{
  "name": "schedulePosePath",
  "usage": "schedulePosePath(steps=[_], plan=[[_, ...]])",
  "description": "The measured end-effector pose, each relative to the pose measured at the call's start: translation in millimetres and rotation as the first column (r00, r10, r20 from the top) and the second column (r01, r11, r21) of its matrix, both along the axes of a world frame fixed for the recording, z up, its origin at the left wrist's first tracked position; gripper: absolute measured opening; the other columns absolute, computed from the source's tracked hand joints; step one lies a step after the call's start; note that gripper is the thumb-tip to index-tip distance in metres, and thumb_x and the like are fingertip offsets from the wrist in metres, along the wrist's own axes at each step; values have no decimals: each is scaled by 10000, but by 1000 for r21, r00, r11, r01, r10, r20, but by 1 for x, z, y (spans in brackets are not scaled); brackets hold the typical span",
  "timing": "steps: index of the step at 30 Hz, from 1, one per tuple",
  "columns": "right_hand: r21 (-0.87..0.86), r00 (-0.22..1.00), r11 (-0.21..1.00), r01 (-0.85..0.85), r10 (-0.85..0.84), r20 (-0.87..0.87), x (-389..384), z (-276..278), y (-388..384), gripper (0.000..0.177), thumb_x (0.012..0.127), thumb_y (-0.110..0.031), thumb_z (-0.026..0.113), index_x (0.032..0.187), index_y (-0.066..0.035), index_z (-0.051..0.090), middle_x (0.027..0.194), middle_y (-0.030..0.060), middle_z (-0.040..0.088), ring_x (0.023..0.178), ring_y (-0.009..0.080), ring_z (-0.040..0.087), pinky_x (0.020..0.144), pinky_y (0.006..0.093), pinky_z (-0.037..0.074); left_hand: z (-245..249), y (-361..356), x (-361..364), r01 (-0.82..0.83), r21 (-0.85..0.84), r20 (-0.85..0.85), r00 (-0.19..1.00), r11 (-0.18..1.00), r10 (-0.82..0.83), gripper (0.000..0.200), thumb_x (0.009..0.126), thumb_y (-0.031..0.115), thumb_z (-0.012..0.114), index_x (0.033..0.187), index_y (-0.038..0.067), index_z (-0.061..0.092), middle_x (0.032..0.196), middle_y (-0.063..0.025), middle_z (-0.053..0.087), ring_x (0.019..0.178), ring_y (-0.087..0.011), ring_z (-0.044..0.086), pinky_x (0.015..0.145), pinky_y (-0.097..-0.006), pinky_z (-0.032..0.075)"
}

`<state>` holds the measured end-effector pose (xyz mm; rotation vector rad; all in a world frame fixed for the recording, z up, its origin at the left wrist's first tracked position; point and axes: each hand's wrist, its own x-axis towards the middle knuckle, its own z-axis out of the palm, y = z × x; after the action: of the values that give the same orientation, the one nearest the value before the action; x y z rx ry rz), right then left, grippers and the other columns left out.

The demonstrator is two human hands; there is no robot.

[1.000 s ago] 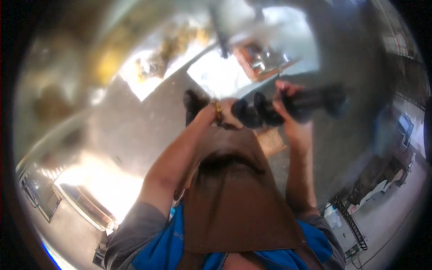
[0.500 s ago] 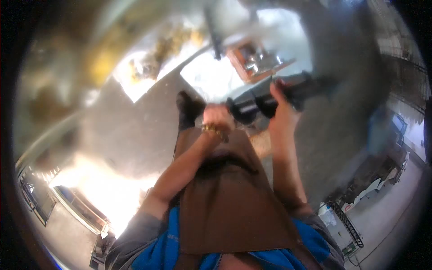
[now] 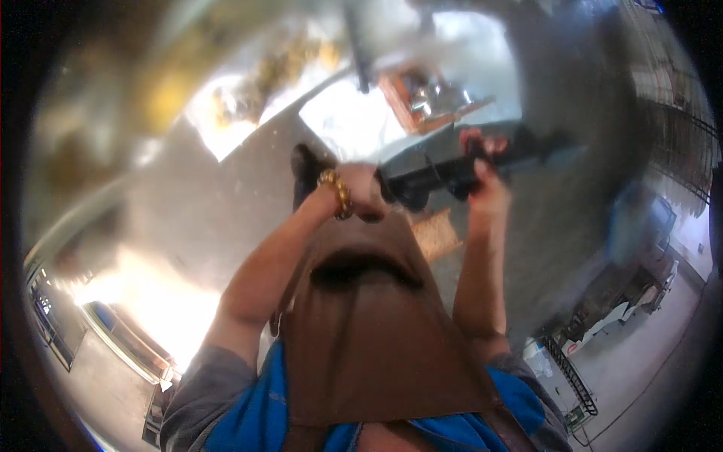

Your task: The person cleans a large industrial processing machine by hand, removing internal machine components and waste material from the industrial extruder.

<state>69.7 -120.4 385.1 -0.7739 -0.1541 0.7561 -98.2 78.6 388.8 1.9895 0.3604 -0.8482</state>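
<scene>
A dark, auger-like shaft (image 3: 422, 184) with wide flanges along it runs across in front of me, tilted up toward the right. My left hand (image 3: 363, 193), with a gold-coloured beaded bracelet (image 3: 343, 194) on its wrist, is closed at the shaft's left end. Farther along, my right hand (image 3: 489, 184) wraps around the shaft, its reddish-looking fingertips showing over the far side. The shaft's right end blurs into the dark background. A brown apron (image 3: 392, 346) covers my front below both hands.
Beyond the shaft, a reddish-brown frame or box (image 3: 399, 98) with shiny metal pieces lies on a bright sheet (image 3: 350, 120). A tan block-like piece (image 3: 435, 235) sits below the shaft. My dark shoe (image 3: 310, 167) stands on the grey floor (image 3: 218, 218). Much of the view is blurred.
My right hand has shifted slightly right along the shaft, and its fingers now show around it. My left hand has moved a little up, with its forearm swung left.
</scene>
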Motion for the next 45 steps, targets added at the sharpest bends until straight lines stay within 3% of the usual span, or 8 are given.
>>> schedulePosePath(steps=[7, 15, 21, 25, 32, 35, 41, 45], plan=[[-518, 986, 843, 146, -169, 3, -4, 18, 23, 442, 775, 39, 784, 1172, -65, 622, 1120, 54, 693, 1084, 200, 635, 1046, 374, 448, -9, -44, -7, 3, 408, -20, 1000, 913, 6, 491, 772, 472, 710, 959, 21, 761, 864, -195, 721, 843, -325, 713, 782, -412, 563], [-428, 941, 884, 189, -288, -179, -19, 1, 24, 365, 832, 76, 696, 1145, -88, 608, 1165, 66, 665, 1171, 215, 607, 1075, 378, 451, -22, -35, -22, -258, 569, 260, 957, 781, 127, 429, 756, 380, 755, 967, 9, 712, 910, -153, 734, 922, -295, 715, 825, -413, 555], [-259, 991, 961, 95, -117, -71, -6, 21, 10, 449, 754, 167, 708, 1062, -142, 601, 1055, 0, 661, 1251, 245, 578, 1148, 419, 415, 11, -3, -25, -292, 53, 233, 934, 955, 273, 621, 676, 519, 859, 983, 13, 670, 912, -146, 728, 902, -337, 705, 813, -434, 527], [-127, 996, 991, 40, -29, 84, 9, -1, 0, 529, 820, 3, 663, 1318, -87, 509, 1328, 154, 597, 1310, 311, 535, 1188, 496, 339, 1, 4, -37, -439, -229, 361, 791, 869, 495, 647, 723, 552, 839, 1048, 20, 669, 896, -126, 721, 878, -267, 699, 795, -396, 520], [-125, 999, 991, 43, -46, -20, 1, 26, 10, 500, 705, 113, 747, 1069, -177, 564, 1017, -33, 638, 1263, 247, 550, 1196, 509, 291, 0, 21, -14, 14, -444, -25, 999, 896, -27, 466, 819, 411, 795, 1003, 0, 674, 851, -108, 695, 762, -216, 633, 752, -363, 513], [-114, 999, 993, 42, -41, 9, 2, 22, 11, 484, 728, 97, 751, 1095, -162, 571, 1072, -6, 655, 1232, 231, 572, 1168, 492, 350, -16, 5, -18, 214, -270, 179, 969, 939, -169, 444, 811, 399, 782, 1009, 15, 680, 836, -146, 691, 745, -267, 654, 742, -391, 522], [-560, 975, 819, 123, -206, -88, -12, 29, 42, 426, 703, 25, 842, 1097, -66, 709, 1030, 36, 698, 991, 188, 639, 905, 321, 495, -5, -51, -38, -296, 279, 192, 949, 914, 249, 458, 802, 393, 729, 1094, 47, 659, 920, -199, 705, 858, -375, 700, 783, -470, 557], [-626, 955, 771, 115, -259, -144, -16, -1, 41, 388, 785, 57, 752, 1159, -15, 678, 1131, 63, 684, 1116, 225, 621, 978, 339, 496, -16, -53, -42, -353, 467, 250, 932, 811, 261, 485, 813, 385, 719, 1154, 49, 637, 939, -195, 708, 861, -381, 698, 760, -466, 562]])
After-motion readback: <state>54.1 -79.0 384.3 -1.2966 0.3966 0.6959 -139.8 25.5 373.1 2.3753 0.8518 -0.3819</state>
